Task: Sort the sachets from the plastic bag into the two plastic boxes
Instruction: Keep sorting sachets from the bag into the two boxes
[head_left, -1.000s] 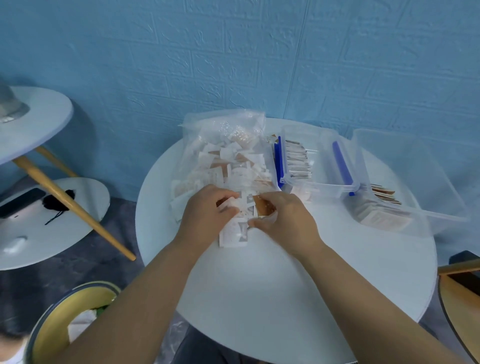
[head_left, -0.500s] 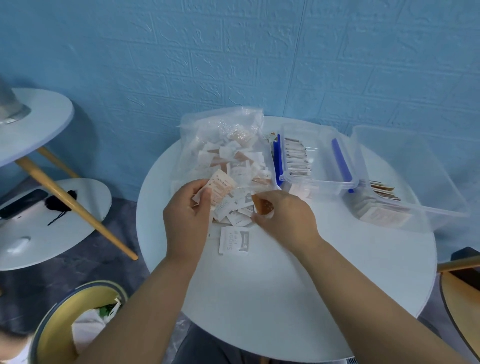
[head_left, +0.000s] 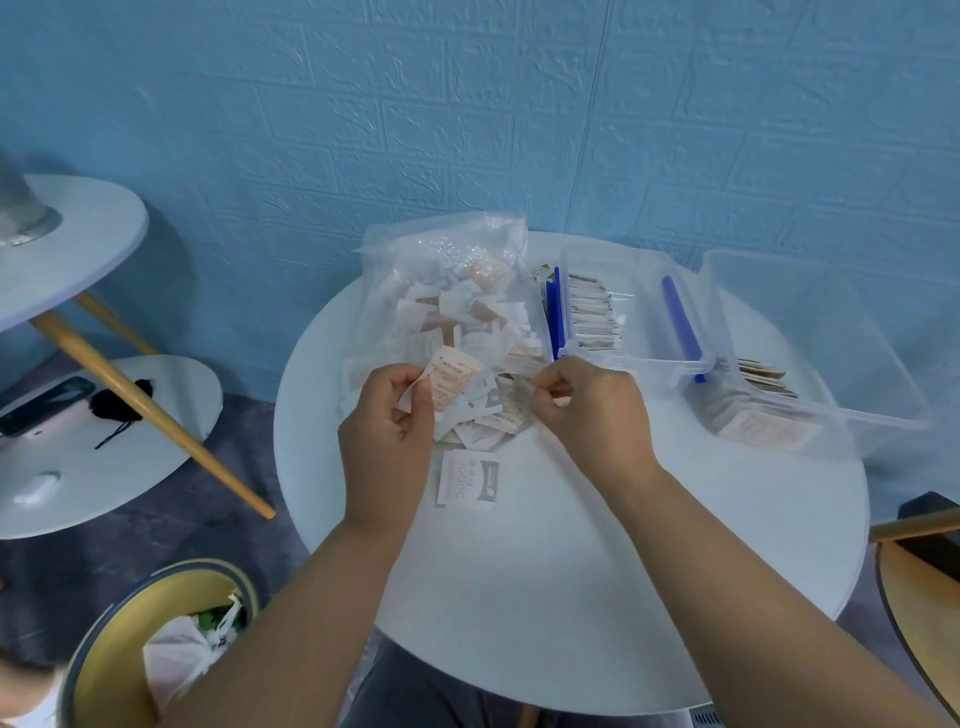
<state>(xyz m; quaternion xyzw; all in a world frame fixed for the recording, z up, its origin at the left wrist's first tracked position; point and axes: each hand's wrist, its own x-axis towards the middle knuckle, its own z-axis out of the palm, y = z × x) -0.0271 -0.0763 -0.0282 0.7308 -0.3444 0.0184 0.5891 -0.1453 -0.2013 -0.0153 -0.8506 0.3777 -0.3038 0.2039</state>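
Two hands of mine meet over the round white table (head_left: 571, 597). My left hand (head_left: 387, 431) pinches a pale pink printed sachet (head_left: 454, 382) between thumb and fingers, just above the loose heap of white and brown sachets (head_left: 478, 415) spilling from the crumpled clear plastic bag (head_left: 415, 270). One white sugar sachet (head_left: 469, 478) lies flat, alone, nearer me. My right hand (head_left: 592, 415) curls its fingers at the heap's right edge; I cannot tell whether they hold anything. Just beyond it stands the small clear plastic box with blue latches (head_left: 644, 312), sachets on edge inside. The larger clear plastic box (head_left: 831, 364) to its right holds flat ones.
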